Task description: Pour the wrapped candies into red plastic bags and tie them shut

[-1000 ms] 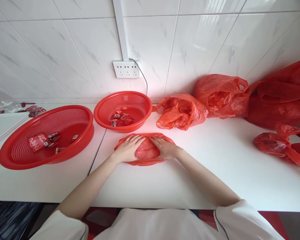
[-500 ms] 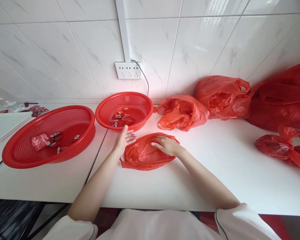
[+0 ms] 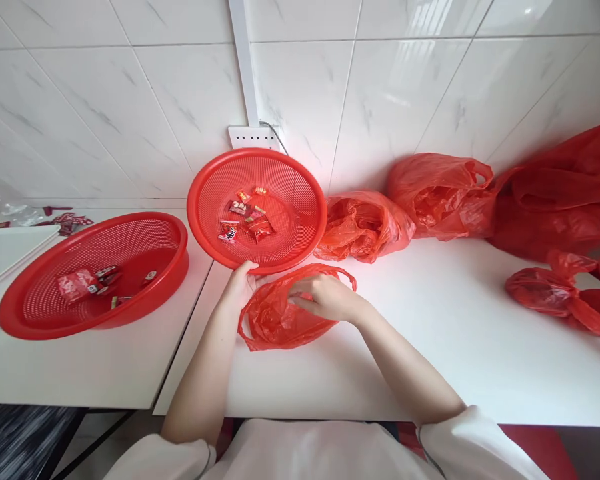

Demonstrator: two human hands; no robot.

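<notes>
My left hand point(image 3: 240, 283) grips the near rim of a round red plastic basket point(image 3: 303, 177), thumb over the edge. The basket is raised and tilted towards me, with several small wrapped snacks point(image 3: 260, 228) on its bottom. Below it, a red plastic bag point(image 3: 275, 327) lies on the table with its mouth spread. My right hand point(image 3: 325, 297) is over the bag's mouth, fingers loosely bent and thumb apart, with nothing visible in it. Part of the bag's right side is hidden behind that hand.
A larger red basket point(image 3: 145, 310) with several packets stands left. Red bags point(image 3: 370, 227) line the wall rightwards, and a knotted red bag point(image 3: 540, 290) lies at the right. A white tray point(image 3: 10, 250) and clear plastic point(image 3: 5, 203) are far left. A socket strip point(image 3: 240, 137) is behind.
My left hand has taken hold of the smaller basket's rim; the basket has risen and tipped towards me. My right hand has lifted slightly from the bag and its fingers have bent.
</notes>
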